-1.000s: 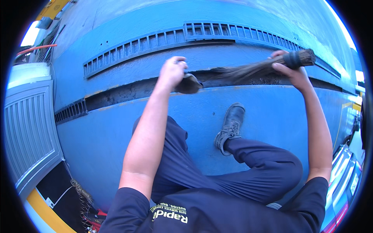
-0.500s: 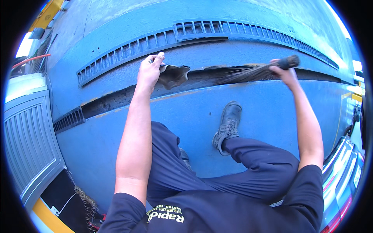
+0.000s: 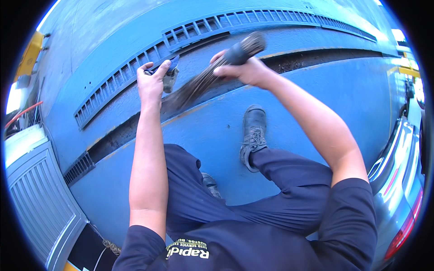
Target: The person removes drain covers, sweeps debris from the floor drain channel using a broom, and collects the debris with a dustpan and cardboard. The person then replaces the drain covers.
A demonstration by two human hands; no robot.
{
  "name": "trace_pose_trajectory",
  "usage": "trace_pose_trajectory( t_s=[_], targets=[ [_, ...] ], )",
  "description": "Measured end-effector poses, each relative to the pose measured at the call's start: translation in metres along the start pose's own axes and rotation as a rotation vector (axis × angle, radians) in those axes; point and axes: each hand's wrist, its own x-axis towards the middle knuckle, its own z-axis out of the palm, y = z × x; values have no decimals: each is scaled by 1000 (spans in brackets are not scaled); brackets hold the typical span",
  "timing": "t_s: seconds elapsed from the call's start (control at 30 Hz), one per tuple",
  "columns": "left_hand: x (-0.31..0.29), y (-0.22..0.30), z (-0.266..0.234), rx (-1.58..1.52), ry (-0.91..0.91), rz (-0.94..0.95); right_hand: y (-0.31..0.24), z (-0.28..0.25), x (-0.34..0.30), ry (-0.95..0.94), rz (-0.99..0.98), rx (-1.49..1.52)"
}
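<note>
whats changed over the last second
The right hand carried the brown stiff-bristled broom leftward, its bristles now near the left hand. The left hand shifted left too, its dull scoop-like piece now looking narrower. Both grips held; the dark ladder-like metal grating stayed beside the open channel.

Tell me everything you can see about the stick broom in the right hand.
The stick broom is a bundle of thin brown strands, apparently plant fibre, bound with a dark band near its blunt end. The right hand grips it beside the band. It slants over the floor channel, blunt end toward the picture's upper right, blurred tips lower left; whether they touch anything is unclear.
</note>
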Motion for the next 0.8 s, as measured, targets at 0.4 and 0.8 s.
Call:
trace_pose_trajectory(
  t_s=[0.4, 0.8],
  targets=[
    [-18, 12, -25, -98, -83, -13, 47, -254, -136, 863, 369, -370],
    [-10, 2, -18, 1, 62, 182, -51, -65, -5, 185, -75, -210]
  ],
)
